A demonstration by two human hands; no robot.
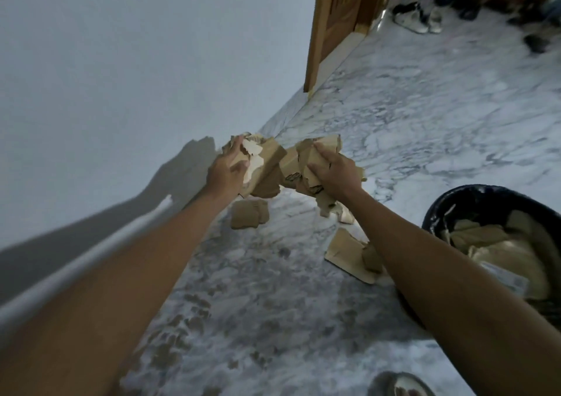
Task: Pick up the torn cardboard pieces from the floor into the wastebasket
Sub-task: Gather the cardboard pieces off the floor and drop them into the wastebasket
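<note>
The wall [121, 61] occupies the left side of the scene; the floor [425, 122] extends from its base to the right and into the distance. The door [334, 22] stands at the far end of the wall, with shoes [419, 17] on the floor beyond it to the right. The left hand [226, 172] and right hand [332, 175] are side by side at centre, above the floor, each gripping part of a cardboard bundle [282, 168] held between them. Two loose cardboard pieces lie on the floor below: one piece [249, 214] under the left hand, another piece [349, 254] nearer and to the right. The wastebasket [449, 210] stands at the right edge, just right of the right forearm, with cardboard inside it.
</note>
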